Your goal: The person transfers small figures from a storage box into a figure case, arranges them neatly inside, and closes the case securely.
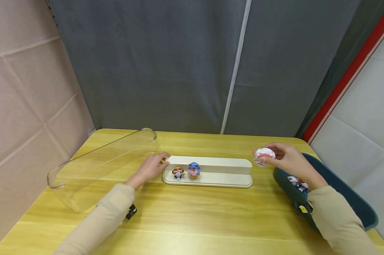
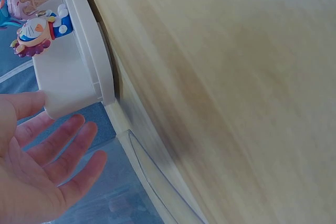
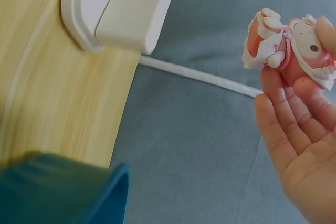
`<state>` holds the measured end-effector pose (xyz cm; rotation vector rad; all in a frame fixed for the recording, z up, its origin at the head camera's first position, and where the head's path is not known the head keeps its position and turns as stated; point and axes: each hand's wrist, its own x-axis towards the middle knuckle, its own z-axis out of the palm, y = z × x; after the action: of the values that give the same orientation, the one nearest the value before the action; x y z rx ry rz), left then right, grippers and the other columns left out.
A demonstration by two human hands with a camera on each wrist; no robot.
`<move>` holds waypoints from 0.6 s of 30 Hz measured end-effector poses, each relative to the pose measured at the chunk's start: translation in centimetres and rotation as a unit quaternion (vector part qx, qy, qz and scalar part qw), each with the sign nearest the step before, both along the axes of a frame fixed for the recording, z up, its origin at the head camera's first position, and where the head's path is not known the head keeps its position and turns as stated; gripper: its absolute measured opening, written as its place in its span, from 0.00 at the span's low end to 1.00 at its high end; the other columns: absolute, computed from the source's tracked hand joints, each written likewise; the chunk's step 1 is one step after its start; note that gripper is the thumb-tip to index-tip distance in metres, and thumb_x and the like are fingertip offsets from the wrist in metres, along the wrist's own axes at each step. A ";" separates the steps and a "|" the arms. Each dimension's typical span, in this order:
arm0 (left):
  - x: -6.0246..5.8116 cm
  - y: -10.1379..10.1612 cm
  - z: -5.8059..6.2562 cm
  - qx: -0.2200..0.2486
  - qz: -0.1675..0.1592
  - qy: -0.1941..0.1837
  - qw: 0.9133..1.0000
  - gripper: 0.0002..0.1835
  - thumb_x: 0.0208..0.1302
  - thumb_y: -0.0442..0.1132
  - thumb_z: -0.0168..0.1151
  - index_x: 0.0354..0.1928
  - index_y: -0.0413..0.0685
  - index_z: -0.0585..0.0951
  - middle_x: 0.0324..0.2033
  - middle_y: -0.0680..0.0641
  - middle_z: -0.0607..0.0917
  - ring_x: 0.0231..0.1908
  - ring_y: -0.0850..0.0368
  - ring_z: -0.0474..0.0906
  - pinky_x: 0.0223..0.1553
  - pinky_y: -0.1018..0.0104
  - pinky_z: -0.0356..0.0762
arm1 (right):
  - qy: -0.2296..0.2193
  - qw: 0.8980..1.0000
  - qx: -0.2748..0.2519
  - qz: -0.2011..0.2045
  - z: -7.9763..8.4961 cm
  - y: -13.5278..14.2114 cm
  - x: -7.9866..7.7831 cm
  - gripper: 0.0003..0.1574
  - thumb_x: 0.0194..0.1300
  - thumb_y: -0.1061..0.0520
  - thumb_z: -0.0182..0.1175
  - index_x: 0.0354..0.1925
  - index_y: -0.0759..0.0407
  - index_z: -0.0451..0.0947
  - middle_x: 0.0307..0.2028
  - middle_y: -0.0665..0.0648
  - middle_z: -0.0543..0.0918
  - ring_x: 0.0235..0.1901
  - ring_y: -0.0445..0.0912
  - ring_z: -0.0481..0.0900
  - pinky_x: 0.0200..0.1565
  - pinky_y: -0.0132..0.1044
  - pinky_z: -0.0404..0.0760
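A white two-step display base [image 1: 223, 179] lies mid-table. On its lower step, towards the left, stand a small figurine with a reddish-brown top [image 1: 178, 173] and a blue figurine on a pink ice-cream cone [image 1: 194, 170]. My left hand [image 1: 151, 166] is at the base's left end, fingers spread and loosely bent; the left wrist view shows thumb and index fingertips at its corner. Between thumb and fingers, my right hand [image 1: 288, 159] pinches a pink-and-white figurine [image 3: 294, 51], held in the air right of the base.
A dark green bin [image 1: 348, 193] with several figurines [image 1: 298, 183] inside stands at the right, under my right forearm. A clear curved cover [image 1: 105, 166] lies on the left of the wooden table [image 1: 192, 219]. Grey curtain [image 1: 163, 71] hangs behind.
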<state>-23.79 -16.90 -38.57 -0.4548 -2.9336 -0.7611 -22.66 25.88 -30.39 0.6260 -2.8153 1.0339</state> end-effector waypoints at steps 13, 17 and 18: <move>0.1 0.1 0.0 0.000 -0.005 0.009 1.000 0.16 0.62 0.41 0.54 0.51 0.45 0.74 0.40 0.44 0.80 0.38 0.52 0.76 0.37 0.57 0.74 | -0.007 0.999 -0.023 0.025 -1.6 -2.9 -0.3 0.28 0.54 0.46 0.62 0.48 0.62 0.72 0.39 0.56 0.77 0.35 0.47 0.74 0.34 0.33 0.75; 0.2 0.1 0.0 0.000 -0.004 0.010 1.000 0.16 0.62 0.41 0.55 0.50 0.45 0.74 0.40 0.44 0.80 0.38 0.52 0.76 0.38 0.57 0.74 | -0.009 0.999 -0.028 0.032 -2.3 -3.7 -0.2 0.28 0.52 0.45 0.62 0.47 0.60 0.73 0.38 0.54 0.77 0.35 0.46 0.74 0.34 0.34 0.75; 0.2 0.1 0.0 -0.001 -0.005 0.010 1.000 0.16 0.62 0.41 0.55 0.50 0.45 0.74 0.40 0.44 0.80 0.38 0.52 0.76 0.38 0.57 0.74 | -0.010 0.999 -0.031 0.035 -2.5 -3.9 -0.1 0.28 0.52 0.44 0.63 0.47 0.59 0.74 0.38 0.54 0.77 0.34 0.45 0.74 0.34 0.34 0.75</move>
<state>-23.58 -16.76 -38.54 -0.4741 -2.9149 -0.7509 -22.80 21.94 -32.91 0.7162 -2.7846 1.1397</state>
